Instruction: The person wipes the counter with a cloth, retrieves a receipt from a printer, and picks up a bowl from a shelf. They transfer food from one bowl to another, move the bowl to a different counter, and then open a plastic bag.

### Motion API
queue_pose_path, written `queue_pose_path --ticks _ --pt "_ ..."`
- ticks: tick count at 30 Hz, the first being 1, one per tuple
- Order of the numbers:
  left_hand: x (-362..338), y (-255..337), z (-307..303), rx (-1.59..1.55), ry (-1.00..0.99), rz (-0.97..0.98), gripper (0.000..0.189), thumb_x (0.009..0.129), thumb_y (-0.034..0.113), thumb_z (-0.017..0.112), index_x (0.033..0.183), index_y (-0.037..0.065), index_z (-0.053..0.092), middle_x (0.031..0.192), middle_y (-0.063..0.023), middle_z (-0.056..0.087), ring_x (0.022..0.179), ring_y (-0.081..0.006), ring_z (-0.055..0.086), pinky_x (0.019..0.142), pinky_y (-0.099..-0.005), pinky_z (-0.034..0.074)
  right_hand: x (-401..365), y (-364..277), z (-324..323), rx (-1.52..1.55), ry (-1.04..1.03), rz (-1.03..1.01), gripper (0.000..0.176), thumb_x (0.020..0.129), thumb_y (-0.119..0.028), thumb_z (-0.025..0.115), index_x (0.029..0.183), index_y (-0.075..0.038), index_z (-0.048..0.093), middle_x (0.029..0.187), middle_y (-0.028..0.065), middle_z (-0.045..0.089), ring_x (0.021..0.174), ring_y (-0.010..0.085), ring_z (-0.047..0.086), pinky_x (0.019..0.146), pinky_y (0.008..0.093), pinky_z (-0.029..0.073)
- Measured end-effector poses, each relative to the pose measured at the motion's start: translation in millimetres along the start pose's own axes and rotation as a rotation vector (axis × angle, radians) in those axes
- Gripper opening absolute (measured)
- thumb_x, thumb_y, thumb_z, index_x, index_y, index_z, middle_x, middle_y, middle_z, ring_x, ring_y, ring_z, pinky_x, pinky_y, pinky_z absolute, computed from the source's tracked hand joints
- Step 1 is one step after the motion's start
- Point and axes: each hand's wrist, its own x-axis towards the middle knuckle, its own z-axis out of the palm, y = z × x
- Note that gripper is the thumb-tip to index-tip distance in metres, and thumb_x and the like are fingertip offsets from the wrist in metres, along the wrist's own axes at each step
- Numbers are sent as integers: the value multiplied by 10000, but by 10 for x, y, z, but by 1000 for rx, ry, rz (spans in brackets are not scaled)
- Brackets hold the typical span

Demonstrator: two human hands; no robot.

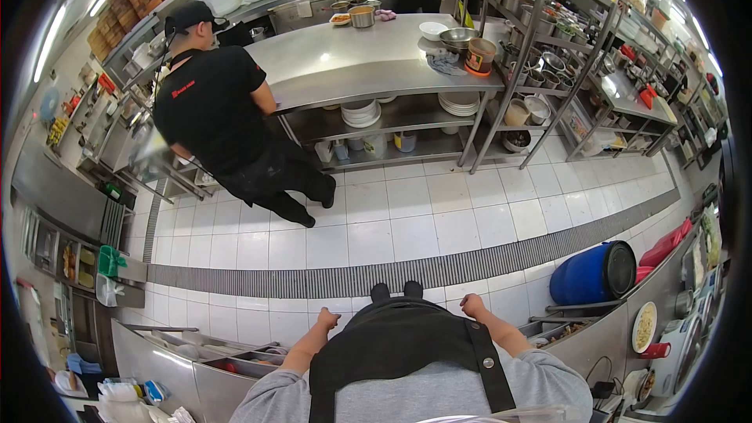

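My left hand (328,318) hangs low in front of my body, left of my black apron (392,352). Its fingers are loosely bent and partly apart, and no object shows in it. On the apron's other side is my right hand (472,306), its fingers curled in, with nothing visible in them. Both hands are over the white tiled floor (407,188), touching nothing. My dark shoes (397,291) show between them, beside the long floor drain grate (313,283).
A person in black (211,102) stands front left by a steel table (321,63). A blue barrel (583,274) lies at right. Steel counters (168,364) flank me. A shelf rack (533,39) stands ahead right, holding bowls and pots.
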Motion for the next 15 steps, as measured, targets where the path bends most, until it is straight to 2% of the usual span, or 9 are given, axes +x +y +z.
queue_pose_path --ticks 3,6,9,12,15 --pt "-4 1 8 -24 32 11 577 700 197 686 1076 -93 357 764 -214 600 598 -256 625 510 -341 501 -2 -23 -21 -3 5 -6 93 640 -59 598 705 -92 655 806 141 636 804 288 607 734 350 482" --pt "16 -17 33 -57 40 7 619 694 195 687 1111 -99 335 769 -210 600 592 -254 621 497 -335 497 8 -27 16 -17 67 -52 128 586 -13 645 697 -78 649 717 121 639 709 246 616 659 329 492" --pt "-63 52 -2 -116 15 -20 679 683 199 696 1153 -103 311 797 -218 595 589 -255 618 490 -331 497 12 -36 41 13 67 -26 131 584 -15 643 696 -81 648 718 121 639 710 248 616 662 330 492" --pt "-10 8 39 -167 -5 -32 748 674 204 704 1203 -104 273 826 -225 587 593 -255 617 476 -331 494 -11 -74 20 40 1 26 121 629 -26 581 701 -91 653 804 151 636 802 287 608 725 343 481" --pt "-59 56 4 -153 -25 -41 787 667 207 710 1230 -98 252 839 -221 584 599 -249 618 465 -328 491 -36 -92 19 34 -1 16 126 628 -21 574 696 -93 651 794 149 637 789 287 610 716 345 483"
